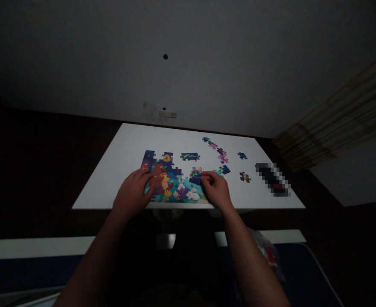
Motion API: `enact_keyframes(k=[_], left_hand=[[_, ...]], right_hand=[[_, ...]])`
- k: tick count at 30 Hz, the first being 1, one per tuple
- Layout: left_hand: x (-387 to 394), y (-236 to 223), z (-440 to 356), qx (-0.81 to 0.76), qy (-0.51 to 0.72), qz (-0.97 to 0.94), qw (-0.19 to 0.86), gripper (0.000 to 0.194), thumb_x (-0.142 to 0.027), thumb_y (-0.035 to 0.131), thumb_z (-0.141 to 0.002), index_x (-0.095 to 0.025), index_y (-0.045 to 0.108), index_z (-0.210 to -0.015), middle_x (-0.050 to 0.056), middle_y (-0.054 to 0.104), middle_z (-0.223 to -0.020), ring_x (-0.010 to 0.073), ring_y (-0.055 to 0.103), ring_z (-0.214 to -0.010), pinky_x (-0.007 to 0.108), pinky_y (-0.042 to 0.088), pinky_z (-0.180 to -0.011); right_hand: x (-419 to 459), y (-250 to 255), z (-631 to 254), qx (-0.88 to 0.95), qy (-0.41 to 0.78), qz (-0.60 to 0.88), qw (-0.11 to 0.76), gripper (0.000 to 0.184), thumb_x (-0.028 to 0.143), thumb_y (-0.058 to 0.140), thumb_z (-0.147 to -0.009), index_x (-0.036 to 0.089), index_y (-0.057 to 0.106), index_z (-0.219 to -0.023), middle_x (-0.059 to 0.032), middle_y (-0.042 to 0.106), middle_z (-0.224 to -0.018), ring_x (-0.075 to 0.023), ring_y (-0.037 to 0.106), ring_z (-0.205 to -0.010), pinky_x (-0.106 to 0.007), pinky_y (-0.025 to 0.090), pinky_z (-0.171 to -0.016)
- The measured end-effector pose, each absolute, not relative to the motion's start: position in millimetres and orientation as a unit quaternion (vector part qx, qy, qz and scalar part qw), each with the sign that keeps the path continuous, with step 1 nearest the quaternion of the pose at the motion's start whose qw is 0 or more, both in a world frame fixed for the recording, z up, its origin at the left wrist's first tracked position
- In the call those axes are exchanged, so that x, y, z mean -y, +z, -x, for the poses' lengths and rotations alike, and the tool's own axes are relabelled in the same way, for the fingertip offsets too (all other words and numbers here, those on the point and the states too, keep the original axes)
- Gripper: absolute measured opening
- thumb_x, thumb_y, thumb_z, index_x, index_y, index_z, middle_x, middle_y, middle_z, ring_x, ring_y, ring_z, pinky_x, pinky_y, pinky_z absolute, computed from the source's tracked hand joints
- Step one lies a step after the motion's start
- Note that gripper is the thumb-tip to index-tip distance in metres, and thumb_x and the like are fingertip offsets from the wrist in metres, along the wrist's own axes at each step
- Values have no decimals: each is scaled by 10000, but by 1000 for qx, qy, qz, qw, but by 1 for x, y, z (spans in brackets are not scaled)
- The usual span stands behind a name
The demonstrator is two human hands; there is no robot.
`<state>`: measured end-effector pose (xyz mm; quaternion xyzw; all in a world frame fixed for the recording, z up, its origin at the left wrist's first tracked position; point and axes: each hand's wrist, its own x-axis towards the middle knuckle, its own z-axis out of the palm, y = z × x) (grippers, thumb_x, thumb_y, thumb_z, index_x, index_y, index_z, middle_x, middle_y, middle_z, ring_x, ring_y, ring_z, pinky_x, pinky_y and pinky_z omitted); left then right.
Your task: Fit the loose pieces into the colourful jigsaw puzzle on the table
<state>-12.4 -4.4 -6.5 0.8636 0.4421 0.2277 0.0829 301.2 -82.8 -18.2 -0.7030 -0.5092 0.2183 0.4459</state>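
A partly joined jigsaw puzzle with a bear, a fox-like animal and white rabbits lies at the table's near edge. My left hand rests on its left side, fingers stretched out and thumb spread. At the puzzle's right side my right hand pinches a dark blue puzzle piece, which overlaps or touches the joined part; I cannot tell whether it is seated. The fingers hide some of that area. Just behind the puzzle lies a small joined strip with a yellow pattern.
Loose pieces lie on the white table: a pink and purple chain, a dark blue piece, a blue one and a multicoloured one. A blurred-out dark object sits by the right edge. A wall socket is behind.
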Motion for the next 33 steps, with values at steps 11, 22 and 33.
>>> enact_keyframes(k=[11, 22, 33], left_hand=[[4, -9, 13, -441, 229, -865, 74, 435, -435, 499, -1023, -150, 711, -1274, 167, 638, -1418, 341, 564, -1334, 537, 449, -1154], [5, -6, 13, -441, 218, -868, 72, 447, -435, 501, -1023, -147, 703, -1298, 173, 629, -1434, 346, 557, -1346, 545, 451, -1154], [5, -8, 12, -448, 215, -865, 69, 464, -450, 475, -1038, -151, 700, -1312, 170, 620, -1451, 343, 547, -1363, 543, 445, -1162]], right_hand=[[81, -22, -302, 505, 220, 698, 457, 352, 435, 651, -881, 181, 772, -1092, -62, 776, -836, -244, 718, -770, -353, 559, -742], [84, -22, -310, 474, 193, 677, 529, 342, 469, 543, -957, 215, 701, -1122, -45, 730, -891, -201, 661, -757, -314, 513, -694], [87, -22, -316, 395, 290, 626, 606, 606, 486, 870, -715, 210, 644, -1205, -73, 749, -1057, -212, 731, -809, -347, 599, -736]])
